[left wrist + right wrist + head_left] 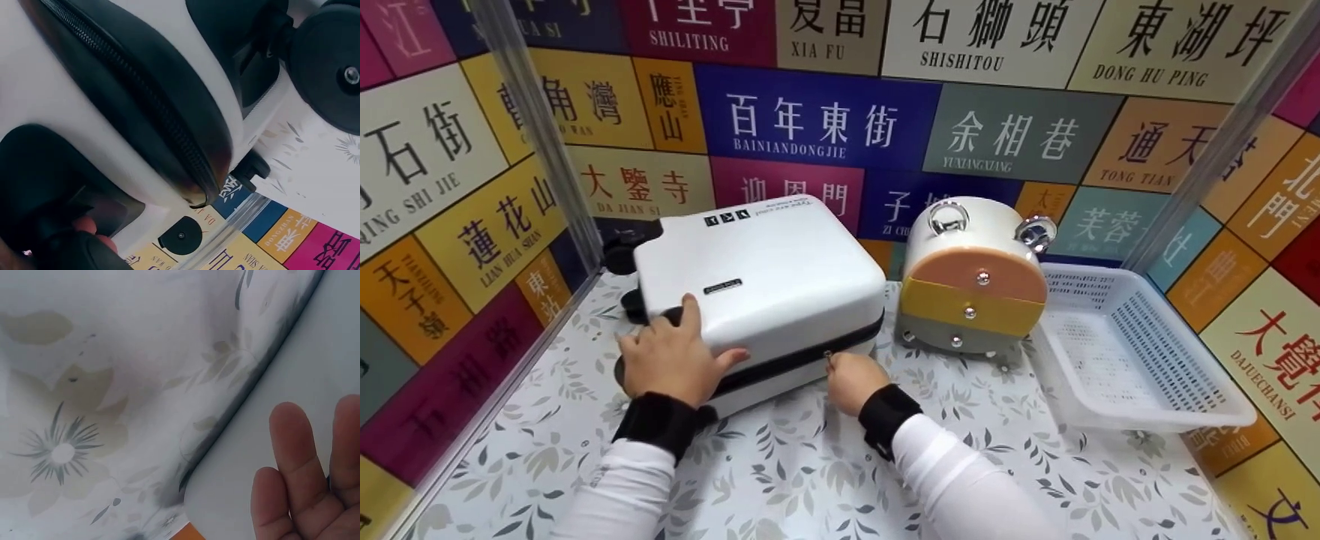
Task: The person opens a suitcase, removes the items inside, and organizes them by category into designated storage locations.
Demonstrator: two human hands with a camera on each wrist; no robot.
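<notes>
My left hand (675,360) lies flat, fingers spread, on the near corner of the white suitcase (765,277), which lies on its side on the floral table cover (810,465). My right hand (851,379) pinches the zipper pull (828,358) at the case's front edge. A round drawer box (973,281) stands just beside the suitcase.

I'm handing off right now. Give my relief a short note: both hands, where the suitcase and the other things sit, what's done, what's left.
Left hand: flat on the lid of the white suitcase, near its wheeled end, steadying it.
Right hand: pinching the zipper pull at the front edge.
Suitcase lies flat on the floral table; its black zipper band looks shut.
Round drawer box stands to its right, then the white basket.
Done: hands placed. Left, probably: run the zipper and open the case.
</notes>
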